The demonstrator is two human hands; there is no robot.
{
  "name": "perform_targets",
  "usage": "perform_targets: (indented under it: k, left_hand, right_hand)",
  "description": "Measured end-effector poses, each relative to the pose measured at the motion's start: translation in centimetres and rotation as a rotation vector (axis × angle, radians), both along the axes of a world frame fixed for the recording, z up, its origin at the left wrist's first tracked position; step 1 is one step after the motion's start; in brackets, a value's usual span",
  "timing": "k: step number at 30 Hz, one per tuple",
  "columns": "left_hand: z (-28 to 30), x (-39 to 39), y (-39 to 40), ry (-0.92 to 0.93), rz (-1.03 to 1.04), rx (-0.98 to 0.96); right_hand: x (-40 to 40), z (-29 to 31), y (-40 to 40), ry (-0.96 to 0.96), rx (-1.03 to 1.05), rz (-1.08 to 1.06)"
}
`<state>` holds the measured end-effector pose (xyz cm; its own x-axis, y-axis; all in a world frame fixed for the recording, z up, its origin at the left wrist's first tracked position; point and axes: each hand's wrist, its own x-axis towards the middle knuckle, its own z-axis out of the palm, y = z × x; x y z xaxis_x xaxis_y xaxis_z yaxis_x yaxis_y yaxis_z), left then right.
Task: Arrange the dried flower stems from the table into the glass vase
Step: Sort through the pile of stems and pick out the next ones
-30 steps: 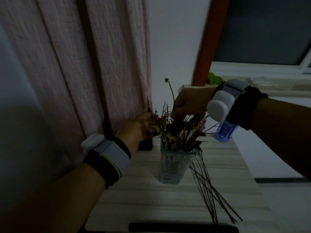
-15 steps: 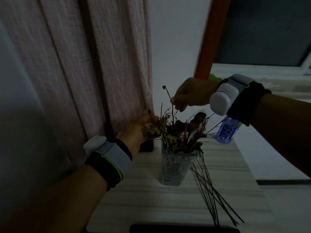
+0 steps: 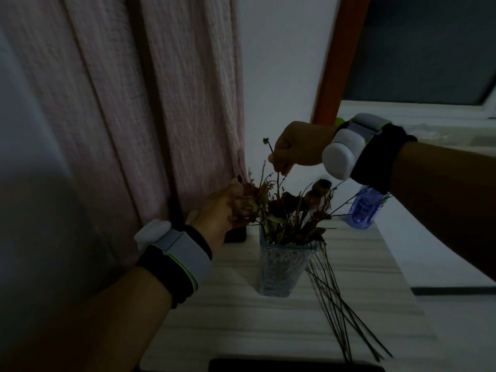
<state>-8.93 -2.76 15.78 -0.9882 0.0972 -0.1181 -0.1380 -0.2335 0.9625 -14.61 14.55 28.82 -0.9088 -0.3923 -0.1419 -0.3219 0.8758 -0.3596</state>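
reaching in from the right, our right hand [image 3: 296,147] hangs above the bunch with its knuckles up and fingers curled under, pinching a thin single stem [image 3: 275,167] between thumb and fingertips. that stem runs from a small dark bud above the hand, through the pinch, and down into the dried flower stems [image 3: 292,210] standing in the glass vase [image 3: 281,267]; where its lower end sits among them we cannot tell. our right forearm comes in nearly level, with a white wrist device [image 3: 342,154] on a dark band facing us.

our left hand [image 3: 228,208] comes up from the lower left, wrist bent slightly back, fingers curled round the left edge of the bunch at leaf height, one dark-nailed finger raised beside the pink curtain [image 3: 161,103]. the dim light hides how firmly it grips. a grey strap and white sensor [image 3: 171,242] wrap that wrist.

the vase stands upright on the pale striped table [image 3: 241,318], near its far edge. just to its right, a fan of bare dark stems on the table [image 3: 341,304] lies flat, spreading toward us. a blue bottle [image 3: 363,209] stands farther back on the right, partly behind our right arm.
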Motion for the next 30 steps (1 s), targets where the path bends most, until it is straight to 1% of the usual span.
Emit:
perform_targets:
  k: [7, 13, 21, 25, 30]
  left_hand:
    - [0.0, 0.1, 0.0, -0.024, 0.0, 0.056]
    - [-0.5, -0.3, -0.3, -0.041, 0.0, 0.036]
    - [-0.4, -0.1, -0.2, -0.056, 0.036, 0.024]
    - [-0.4, 0.1, -0.6, -0.034, 0.013, 0.015]
    - [-0.7, 0.8, -0.9, -0.045, 0.122, 0.011]
  right_hand:
    - [-0.1, -1.4, 0.6, -0.113, 0.025, -0.039]
    - [0.3, -1.1, 0.8, -0.082, 0.019, -0.037]
    - [0.6, -1.0, 0.9, -0.074, 0.059, -0.006]
    - [1.1, 1.0, 1.6, 0.013, -0.032, -0.024]
    - [1.7, 3.9, 3.0, 0.121, -0.23, -0.064]
